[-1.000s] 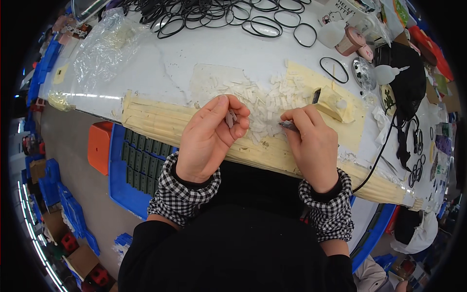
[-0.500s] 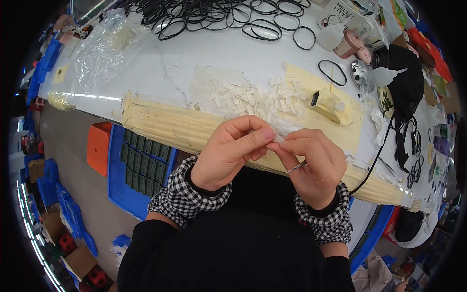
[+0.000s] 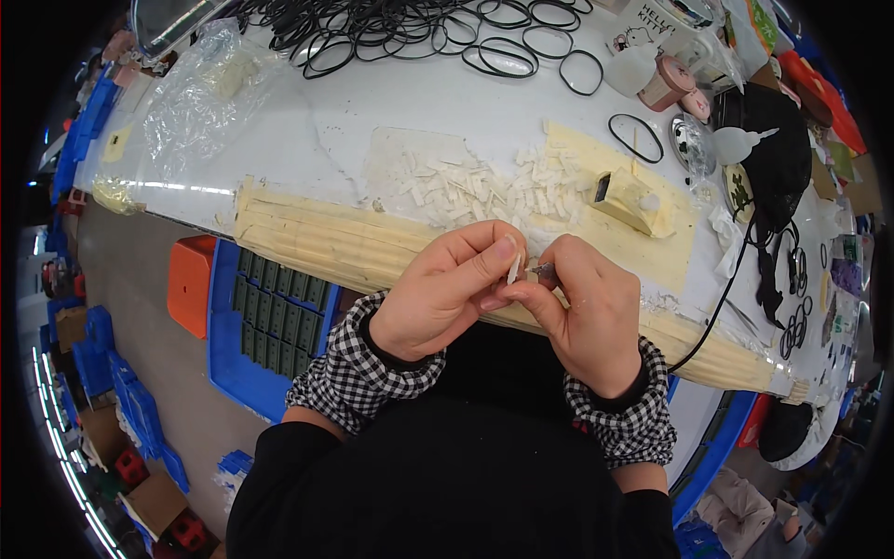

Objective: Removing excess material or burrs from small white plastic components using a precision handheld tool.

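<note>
My left hand and right hand meet at the centre of the frame, just below the padded front edge of the tabletop. My left fingers pinch a small white strip, held upright. My right fingers close around a small dark metal tool whose tip sits right beside the strip. Just above, a heap of white strips lies on the tabletop. Black rubber rings spread along the top of the frame.

Small white strip (upright, pinched)
</note>
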Motion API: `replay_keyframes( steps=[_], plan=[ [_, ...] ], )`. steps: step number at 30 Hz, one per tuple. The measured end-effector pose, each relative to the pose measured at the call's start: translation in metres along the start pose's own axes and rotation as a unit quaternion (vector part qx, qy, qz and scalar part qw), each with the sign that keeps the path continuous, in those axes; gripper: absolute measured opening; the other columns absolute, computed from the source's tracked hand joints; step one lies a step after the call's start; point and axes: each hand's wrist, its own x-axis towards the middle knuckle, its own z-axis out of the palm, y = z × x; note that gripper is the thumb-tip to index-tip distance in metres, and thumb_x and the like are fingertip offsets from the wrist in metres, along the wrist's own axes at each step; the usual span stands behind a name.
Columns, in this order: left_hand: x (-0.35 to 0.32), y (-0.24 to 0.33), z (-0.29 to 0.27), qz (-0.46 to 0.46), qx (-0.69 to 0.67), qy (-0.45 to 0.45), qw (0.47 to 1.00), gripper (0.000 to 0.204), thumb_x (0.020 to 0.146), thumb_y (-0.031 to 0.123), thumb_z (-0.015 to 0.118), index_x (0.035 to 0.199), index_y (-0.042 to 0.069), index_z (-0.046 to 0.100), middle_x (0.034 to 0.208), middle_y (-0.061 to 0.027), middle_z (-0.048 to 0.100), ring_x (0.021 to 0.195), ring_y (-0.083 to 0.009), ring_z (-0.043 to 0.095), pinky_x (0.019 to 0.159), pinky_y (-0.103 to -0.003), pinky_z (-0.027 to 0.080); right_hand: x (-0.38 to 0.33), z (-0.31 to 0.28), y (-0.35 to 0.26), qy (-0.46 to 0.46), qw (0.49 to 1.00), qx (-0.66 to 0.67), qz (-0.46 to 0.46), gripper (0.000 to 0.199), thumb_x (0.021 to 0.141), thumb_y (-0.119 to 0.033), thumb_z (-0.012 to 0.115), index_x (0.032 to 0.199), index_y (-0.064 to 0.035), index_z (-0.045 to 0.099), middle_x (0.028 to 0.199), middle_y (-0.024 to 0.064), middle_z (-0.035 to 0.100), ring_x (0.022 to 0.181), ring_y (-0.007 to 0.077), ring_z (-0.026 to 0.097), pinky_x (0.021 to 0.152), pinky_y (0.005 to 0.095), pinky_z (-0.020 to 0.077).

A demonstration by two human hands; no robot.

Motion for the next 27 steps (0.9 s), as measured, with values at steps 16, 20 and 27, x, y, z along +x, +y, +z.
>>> replay_keyframes(
  steps=[16,20,27],
  plan=[
    [-0.0008,-0.002,0.0035,-0.019,-0.04,0.004,0.999,0.023,0.1,0.028,0.042,0.093,0.007,0.048,0.078,0.003,0.046,0.065,-0.0035,0.038,0.06,-0.018,0.034,0.0005,0.0056,0.0026,-0.012,0.999,-0.03,-0.015,0.036,0.082,-0.043,0.062,0.08,-0.0081,0.053,0.066,0.0048,0.053,0.055,0.0231,0.056,0.047,0.032,0.0425],
    [-0.0012,-0.0022,0.0018,-0.021,-0.064,-0.01,0.998,0.02,0.1,0.024,0.044,0.094,0.006,0.05,0.08,0.0037,0.045,0.068,-0.0031,0.039,0.063,-0.018,0.036,0.0004,0.0058,0.0026,-0.014,1.0,-0.013,-0.01,0.035,0.083,-0.042,0.062,0.08,-0.0083,0.053,0.065,0.0047,0.054,0.055,0.0234,0.056,0.046,0.0324,0.0422],
    [-0.0012,-0.0026,-0.0001,-0.014,-0.069,-0.024,0.997,0.019,0.1,0.023,0.044,0.093,0.006,0.051,0.081,0.0038,0.045,0.07,-0.0033,0.039,0.065,-0.018,0.037,-0.0004,0.0045,0.0007,-0.03,0.999,-0.029,-0.008,0.035,0.083,-0.043,0.061,0.08,-0.0082,0.053,0.064,0.0046,0.053,0.054,0.0228,0.056,0.046,0.0324,0.0419]
  ],
)
